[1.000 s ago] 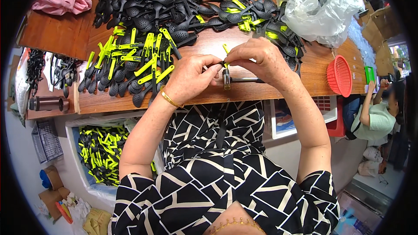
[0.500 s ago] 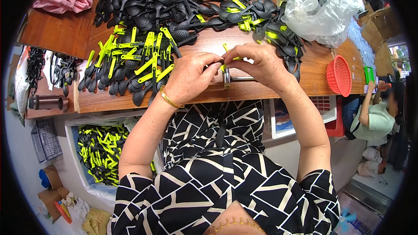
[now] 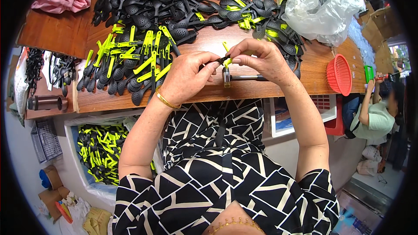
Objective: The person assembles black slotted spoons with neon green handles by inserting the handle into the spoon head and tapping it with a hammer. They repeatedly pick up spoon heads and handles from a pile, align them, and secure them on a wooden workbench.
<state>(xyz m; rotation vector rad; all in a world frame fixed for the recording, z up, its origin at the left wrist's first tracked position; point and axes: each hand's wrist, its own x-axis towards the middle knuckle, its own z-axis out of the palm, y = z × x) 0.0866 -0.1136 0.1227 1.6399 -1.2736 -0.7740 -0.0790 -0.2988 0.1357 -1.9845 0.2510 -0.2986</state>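
My left hand (image 3: 185, 76) pinches a narrow black handle piece (image 3: 221, 60) above the table; most of it is covered by the fingers. Close against it, my right hand (image 3: 263, 61) is closed on a small yellow-green plastic piece (image 3: 227, 63). The two pieces meet at the fingertips, but I cannot tell whether they are joined. Just below the hands lies a small hammer (image 3: 227, 79), its dark handle pointing right. Left of my left hand is a heap of black slotted spoons with yellow-green handle parts (image 3: 152, 63).
More black slotted spoons (image 3: 141, 6) are piled at the back. A clear plastic bag (image 3: 322, 8) and a red basket (image 3: 338, 75) stand at right. Below the table's left edge sits a lined bin of yellow-green and black parts (image 3: 102, 154). Another person (image 3: 376, 119) works far right.
My fingers have shifted slightly, and more of the black piece and the yellow-green piece shows between them. My right hand has risen a little. The hammer stays in place.
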